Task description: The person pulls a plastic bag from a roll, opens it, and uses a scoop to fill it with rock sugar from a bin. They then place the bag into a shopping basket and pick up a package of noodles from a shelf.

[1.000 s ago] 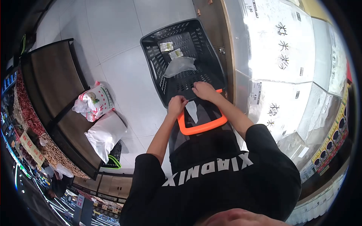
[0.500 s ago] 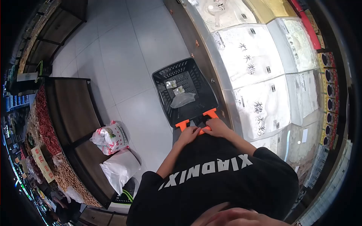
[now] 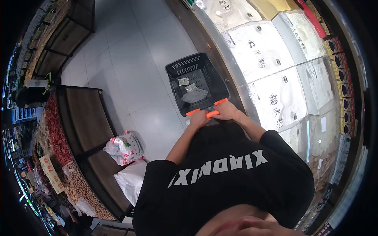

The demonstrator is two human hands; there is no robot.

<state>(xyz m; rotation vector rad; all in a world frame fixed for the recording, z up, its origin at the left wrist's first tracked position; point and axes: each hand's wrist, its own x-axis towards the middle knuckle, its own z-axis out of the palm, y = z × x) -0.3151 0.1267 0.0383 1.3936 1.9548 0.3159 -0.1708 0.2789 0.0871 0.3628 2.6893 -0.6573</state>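
A dark plastic shopping basket [image 3: 179, 84] with perforated walls is in front of my body. My left hand [image 3: 199, 118] is wrapped round the left part of its orange handle [image 3: 213, 114]. My right hand [image 3: 227, 110] is closed on the right part of the same handle, close beside the left. Inside the basket lie a small packet [image 3: 183, 81] and a crumpled transparent plastic bag [image 3: 194, 95], with another packet partly under the bag. My fingertips are partly hidden.
Bins of white powder [image 3: 277, 98] with handwritten labels line the right side. On the left, a wooden display stand [image 3: 84, 118] holds dried red chillies [image 3: 59, 131] and nuts [image 3: 80, 188]. A printed plastic sack [image 3: 125, 147] and a white bag [image 3: 130, 181] stand beside it. Grey floor tiles [image 3: 134, 59] run ahead.
My arms are stretched further forward, and the basket with its handle sits higher in view. The sacks and stand at left have shifted right and downward. Both hands keep hold of the handle.
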